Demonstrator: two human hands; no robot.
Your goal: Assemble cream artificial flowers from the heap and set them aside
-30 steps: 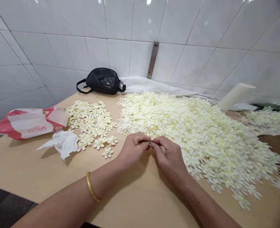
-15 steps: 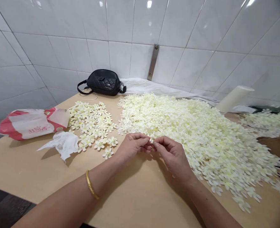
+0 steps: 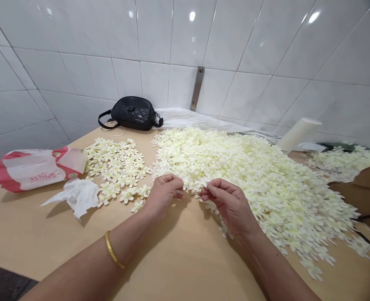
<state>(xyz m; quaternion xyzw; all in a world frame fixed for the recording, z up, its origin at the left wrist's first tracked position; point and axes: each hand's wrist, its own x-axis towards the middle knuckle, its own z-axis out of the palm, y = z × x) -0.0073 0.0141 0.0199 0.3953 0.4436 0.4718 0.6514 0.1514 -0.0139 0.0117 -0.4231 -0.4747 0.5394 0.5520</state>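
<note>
My left hand (image 3: 165, 193) is closed, thumb and forefinger pinched together at the near edge of the large pile of pale yellow-white artificial flowers (image 3: 222, 159). White petals show right beside its fingertips, but I cannot tell whether one is held. A short gap away, my right hand (image 3: 230, 202) also pinches thumb against forefinger; whatever is between them is too small to make out. A loose flower (image 3: 225, 230) lies under the right hand. Left of my hands spreads a smaller group of flowers with yellow-green centres (image 3: 116, 163).
A red and white tissue pack (image 3: 36, 169) and a crumpled tissue (image 3: 76, 196) lie at the left. A black quilted bag (image 3: 133, 113) stands by the tiled wall. At the right are a white roll (image 3: 298, 134) and brown cardboard (image 3: 365, 194) on the wooden table (image 3: 172, 267).
My hands were together at a small flower and have now moved apart, the left hand to the left and the right slightly right. The whole view has shifted a little.
</note>
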